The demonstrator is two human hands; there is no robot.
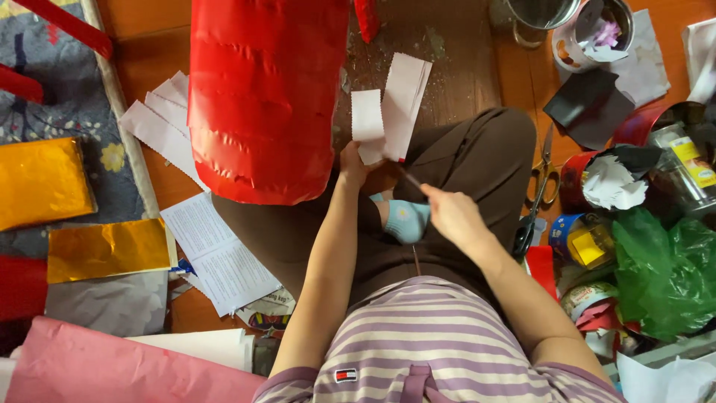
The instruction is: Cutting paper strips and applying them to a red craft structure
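A wooden floor (455, 67) strewn with craft litter. At frame centre the left hand (352, 163) pinches white paper strips (391, 104), lifted upright, likely to meet the thin brush (410, 179) gripped by the right hand (453, 216). Just left stands a red paper drum (261, 97); scissors (538, 190) and tins (597, 30) lie right, gold foil (45, 183) far left.

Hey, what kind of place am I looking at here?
Probably a home floor used for paper crafts: a person sits on wooden floorboards among gold foil sheets, scissors and a large red paper-covered cylinder, with a patterned rug alongside.
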